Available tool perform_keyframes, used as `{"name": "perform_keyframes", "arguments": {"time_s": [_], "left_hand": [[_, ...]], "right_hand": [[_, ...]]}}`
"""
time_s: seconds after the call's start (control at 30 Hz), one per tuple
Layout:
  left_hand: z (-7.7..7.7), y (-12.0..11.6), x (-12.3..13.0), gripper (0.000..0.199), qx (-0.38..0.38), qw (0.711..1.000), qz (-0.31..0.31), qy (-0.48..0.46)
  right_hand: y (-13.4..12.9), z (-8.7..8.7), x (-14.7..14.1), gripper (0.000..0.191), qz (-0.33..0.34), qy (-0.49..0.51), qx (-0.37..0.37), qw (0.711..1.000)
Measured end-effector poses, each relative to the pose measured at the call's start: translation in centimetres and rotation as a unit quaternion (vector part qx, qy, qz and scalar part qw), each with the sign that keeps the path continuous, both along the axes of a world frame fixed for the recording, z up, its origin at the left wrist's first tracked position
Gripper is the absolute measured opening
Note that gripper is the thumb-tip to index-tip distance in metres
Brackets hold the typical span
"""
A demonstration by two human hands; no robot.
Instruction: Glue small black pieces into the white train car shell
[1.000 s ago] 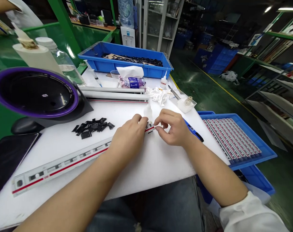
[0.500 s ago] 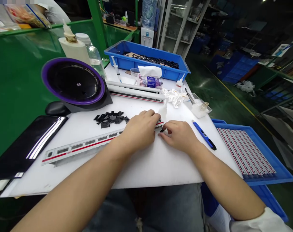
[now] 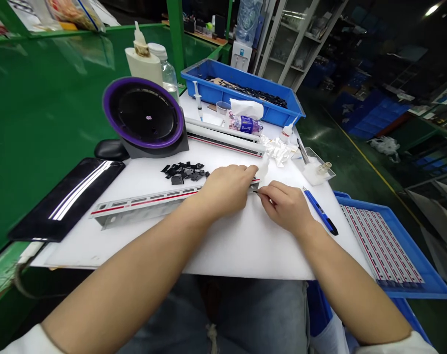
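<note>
Train (image 3: pixel 145 201) | on table (image 3: pixel 223 250), one end held tight in left hand (image 3: pixel 226 191) | dark bit (image 3: pixel 256 192) pinched in right hand (image 3: pixel 286 205) | seemingly lining up bit | next, likely: slow aim, still hold

Dim light over a dark green floor (image 3: pixel 319 138).
A glossy green partition (image 3: pixel 61 81) fills the left, meeting a green post (image 3: pixel 176 34); beyond stand a water dispenser (image 3: pixel 240 56) and a glass-fronted cabinet (image 3: pixel 282 51). A yellow line (image 3: pixel 358 150) runs diagonally past blue crates (image 3: pixel 372 115); a ceiling lamp (image 3: pixel 432 10) glows at upper right.
</note>
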State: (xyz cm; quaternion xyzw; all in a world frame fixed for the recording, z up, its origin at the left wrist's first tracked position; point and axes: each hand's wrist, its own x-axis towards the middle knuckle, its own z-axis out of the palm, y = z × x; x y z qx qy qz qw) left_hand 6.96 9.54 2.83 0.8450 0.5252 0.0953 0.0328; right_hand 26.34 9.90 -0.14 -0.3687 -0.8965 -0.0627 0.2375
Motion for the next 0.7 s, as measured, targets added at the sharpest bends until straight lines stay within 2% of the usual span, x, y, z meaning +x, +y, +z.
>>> {"name": "perform_keyframes", "arguments": {"time_s": [0.17, 0.23, 0.37, 0.47, 0.5, 0.57, 0.63, 0.7], "left_hand": [[0.3, -0.1, 0.0, 0.035, -0.019, 0.999, 0.030, 0.009], [0.1, 0.1, -0.1, 0.031, -0.014, 1.000, 0.023, 0.014], [-0.1, 0.5, -0.2, 0.027, -0.007, 0.999, -0.028, 0.014], [-0.2, 0.6, -0.2, 0.029, 0.001, 0.999, -0.045, 0.024], [-0.3, 0.6, -0.2, 0.031, 0.009, 0.999, -0.045, 0.030], [-0.5, 0.7, -0.1, 0.034, 0.028, 0.997, -0.047, 0.047], [-0.8, 0.7, 0.0, 0.034, 0.040, 0.996, -0.052, 0.063], [-1.1, 0.8, 0.0, 0.035, 0.039, 0.995, -0.054, 0.075]], "right_hand": [[0.8, -0.7, -0.6, 0.027, -0.042, -0.043, -0.018, 0.998], [0.9, -0.8, -0.6, 0.026, -0.042, -0.025, -0.030, 0.998], [1.2, -0.3, 0.4, 0.019, -0.066, 0.130, -0.024, 0.989], [2.4, 0.7, 1.6, 0.013, -0.145, 0.269, -0.022, 0.952], [3.1, 1.1, 1.9, 0.012, -0.165, 0.300, -0.046, 0.939], [4.6, 1.8, 2.1, 0.025, -0.177, 0.324, -0.125, 0.921], [6.1, 2.1, 1.6, 0.043, -0.161, 0.297, -0.199, 0.920], [7.3, 1.7, 0.7, 0.054, -0.142, 0.245, -0.238, 0.929]]}}
